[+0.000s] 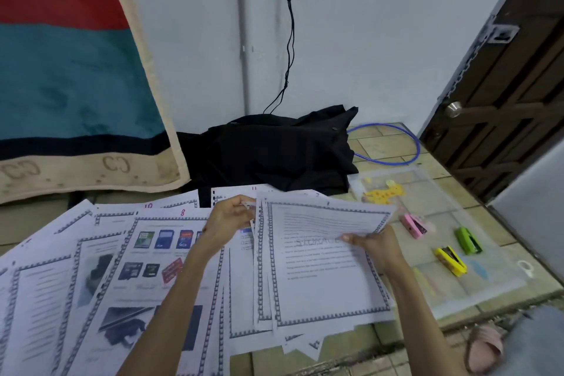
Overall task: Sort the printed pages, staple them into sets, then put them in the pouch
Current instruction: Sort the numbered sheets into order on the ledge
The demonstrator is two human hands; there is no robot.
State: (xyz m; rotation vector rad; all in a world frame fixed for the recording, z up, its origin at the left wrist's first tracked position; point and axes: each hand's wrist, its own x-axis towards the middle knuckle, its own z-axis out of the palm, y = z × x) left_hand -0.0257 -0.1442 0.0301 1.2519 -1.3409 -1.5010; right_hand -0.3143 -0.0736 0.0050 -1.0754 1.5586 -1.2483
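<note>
Printed pages with grey patterned borders lie fanned over the tiled floor; one with memory-card pictures (152,256) is at the centre left. My left hand (227,223) pinches the top left corner of a stack of pages (323,265). My right hand (377,246) grips the same stack at its right edge, bending the top sheet up. Right of the stack, a clear pouch (427,198) with a giraffe print lies flat. On it sit a pink stapler (413,225), a green stapler (468,240) and a yellow stapler (451,260).
A black garment (274,149) is heaped against the white wall behind the pages. A blue hoop (416,146) lies beside it. A teal and red blanket (70,70) hangs at the left. A dark wooden door (506,101) stands at the right. A pink slipper (485,345) sits bottom right.
</note>
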